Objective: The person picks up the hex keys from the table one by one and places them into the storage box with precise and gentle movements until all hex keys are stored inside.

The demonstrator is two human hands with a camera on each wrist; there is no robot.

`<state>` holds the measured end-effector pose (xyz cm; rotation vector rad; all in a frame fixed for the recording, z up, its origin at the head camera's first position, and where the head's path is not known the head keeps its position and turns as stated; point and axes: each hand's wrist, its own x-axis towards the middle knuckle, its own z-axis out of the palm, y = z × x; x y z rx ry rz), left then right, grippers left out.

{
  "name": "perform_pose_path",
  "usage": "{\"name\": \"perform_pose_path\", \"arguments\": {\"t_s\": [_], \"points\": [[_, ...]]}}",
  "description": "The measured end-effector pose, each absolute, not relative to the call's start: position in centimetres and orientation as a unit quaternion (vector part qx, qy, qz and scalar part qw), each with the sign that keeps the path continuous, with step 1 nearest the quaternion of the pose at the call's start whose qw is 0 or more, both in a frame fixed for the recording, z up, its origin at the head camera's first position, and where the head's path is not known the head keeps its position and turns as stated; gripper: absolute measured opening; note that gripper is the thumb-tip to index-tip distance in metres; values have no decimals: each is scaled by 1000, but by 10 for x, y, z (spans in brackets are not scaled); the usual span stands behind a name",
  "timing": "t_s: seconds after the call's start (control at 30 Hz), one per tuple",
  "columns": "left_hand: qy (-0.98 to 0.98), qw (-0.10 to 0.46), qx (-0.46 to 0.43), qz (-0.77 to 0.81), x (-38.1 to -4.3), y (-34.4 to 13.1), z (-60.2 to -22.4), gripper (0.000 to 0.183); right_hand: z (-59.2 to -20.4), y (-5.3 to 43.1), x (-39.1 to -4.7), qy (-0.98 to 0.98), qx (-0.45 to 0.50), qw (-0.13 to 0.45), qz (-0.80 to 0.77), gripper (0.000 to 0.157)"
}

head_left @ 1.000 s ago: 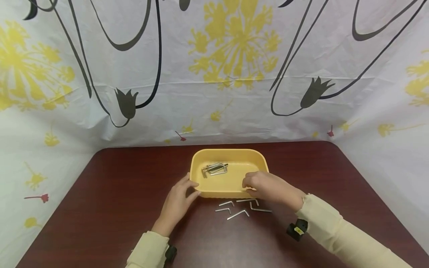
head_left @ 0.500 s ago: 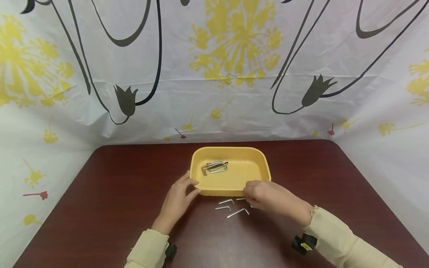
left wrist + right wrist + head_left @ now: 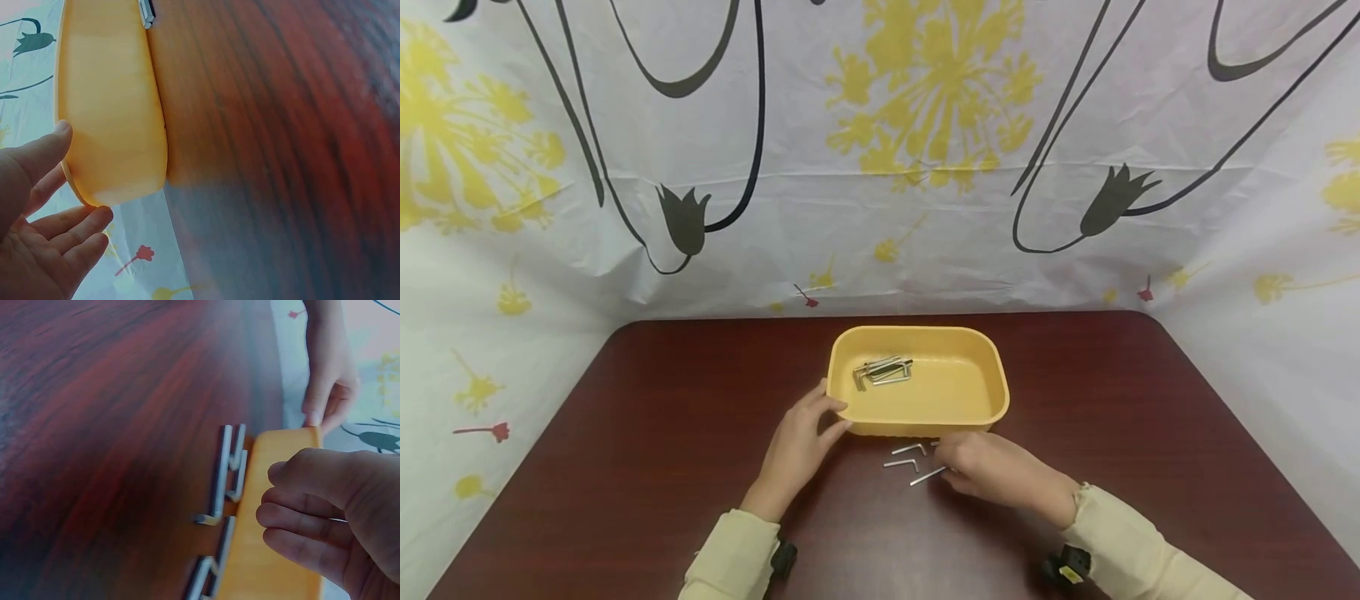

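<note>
My left hand (image 3: 797,450) grips the near left corner of a yellow plastic tray (image 3: 955,392). Its thumb lies on the rim and its fingers sit against the wall, as the left wrist view shows. A small pile of L-shaped hex keys (image 3: 891,381) rests inside the tray, toward the left. Several more hex keys (image 3: 220,475) lie on the table just in front of the tray. Over the right part of that group hovers my right hand (image 3: 1003,471), hiding some of them. In the right wrist view its fingers are loosely bent, with nothing visible between thumb and fingers.
The dark reddish-brown table (image 3: 700,383) reaches back to a white cloth (image 3: 880,208) with yellow and grey flower prints, which hangs behind and at both sides. A small black wrist camera (image 3: 1071,562) is strapped under the right sleeve.
My right hand has come out of the tray's near right corner, over the front rim and down toward the loose hex keys. My left hand has stayed at the tray's corner.
</note>
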<state>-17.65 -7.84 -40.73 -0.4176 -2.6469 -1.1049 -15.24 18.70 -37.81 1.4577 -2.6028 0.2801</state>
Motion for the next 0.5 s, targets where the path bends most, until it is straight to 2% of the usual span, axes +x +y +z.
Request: {"name": "perform_pose_path", "arguments": {"t_s": [0.23,0.5], "points": [[-905,122,-146,-382,-177,-79,-408,24,-389,189,-156,-879,465,42,98,14],[-905,117,-138,-385,-176,-79,-407,23,-399,192,-163,-863,485,86,113,16]]}}
